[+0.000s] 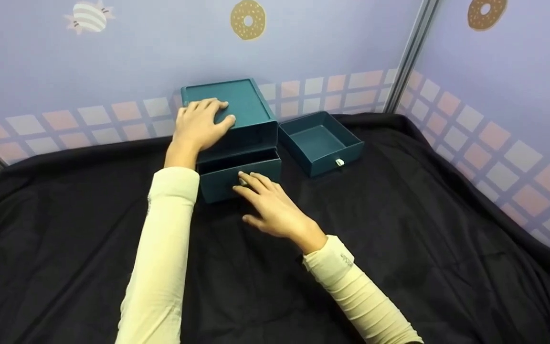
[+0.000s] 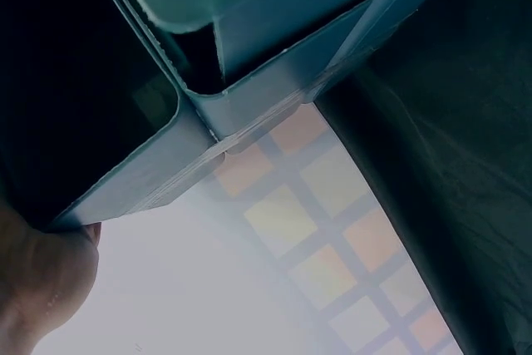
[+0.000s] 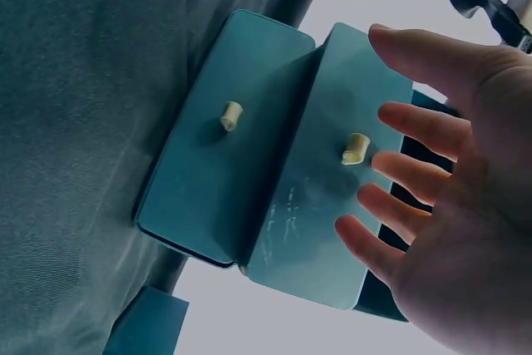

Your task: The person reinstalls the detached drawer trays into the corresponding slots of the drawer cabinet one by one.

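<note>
A purple wall (image 1: 160,48) stands behind the cabinet (image 1: 244,95), and a black cloth (image 1: 89,239) spreads beneath it. The teal cabinet has a hollow top slot. A loose drawer (image 1: 320,166) sits upright just beside the cabinet, on its right. The middle drawer (image 1: 220,186) juts partly from the cabinet's front, above the bottom drawer (image 3: 208,180). The left hand (image 1: 197,123) rests on the cabinet's top, fingers apart. The right hand (image 1: 277,208) is before the cabinet's front, fingers extended and apart, near the middle drawer's pale tab (image 3: 356,149); whether they touch it I cannot tell.
</note>
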The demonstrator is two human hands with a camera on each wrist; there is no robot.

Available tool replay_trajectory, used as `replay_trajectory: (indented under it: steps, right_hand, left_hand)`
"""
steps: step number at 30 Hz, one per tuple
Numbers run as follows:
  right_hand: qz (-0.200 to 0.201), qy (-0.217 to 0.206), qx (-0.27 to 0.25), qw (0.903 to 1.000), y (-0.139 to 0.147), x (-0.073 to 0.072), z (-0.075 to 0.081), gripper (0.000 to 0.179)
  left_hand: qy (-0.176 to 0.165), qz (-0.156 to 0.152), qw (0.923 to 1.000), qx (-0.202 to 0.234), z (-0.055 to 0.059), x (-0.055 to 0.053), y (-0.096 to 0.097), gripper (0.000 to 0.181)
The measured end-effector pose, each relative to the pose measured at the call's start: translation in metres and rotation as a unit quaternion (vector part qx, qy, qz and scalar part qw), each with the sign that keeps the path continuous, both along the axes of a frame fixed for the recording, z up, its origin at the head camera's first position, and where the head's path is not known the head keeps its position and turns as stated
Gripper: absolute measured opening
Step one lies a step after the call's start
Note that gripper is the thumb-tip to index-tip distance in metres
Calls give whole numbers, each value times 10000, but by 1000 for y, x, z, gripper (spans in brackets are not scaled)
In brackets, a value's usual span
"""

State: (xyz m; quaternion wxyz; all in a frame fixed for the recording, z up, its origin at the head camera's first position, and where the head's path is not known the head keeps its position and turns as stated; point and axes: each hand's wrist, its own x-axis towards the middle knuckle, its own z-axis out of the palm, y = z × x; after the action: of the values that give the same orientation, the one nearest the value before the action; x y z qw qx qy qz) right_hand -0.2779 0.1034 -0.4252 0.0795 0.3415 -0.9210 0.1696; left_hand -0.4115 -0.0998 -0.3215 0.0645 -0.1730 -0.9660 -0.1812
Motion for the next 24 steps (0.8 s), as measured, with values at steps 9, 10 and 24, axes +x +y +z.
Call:
replay_trajectory:
  steps: [9,10,24]
  right_hand:
    - [-52,-120,-56,9999,-2,-5,-8,68]
    - [-62,-133,-66,9999,-2,-6,-9,69]
    - [-399,-253,-415,9980,5,-19,-23,72]
  left_hand:
    - [60,-1,10000,-8,3,0,-1,64]
    - [65,-3,10000,-5,3,0,-1,64]
    - [-25,1,10000,-13,1,0,-1,62]
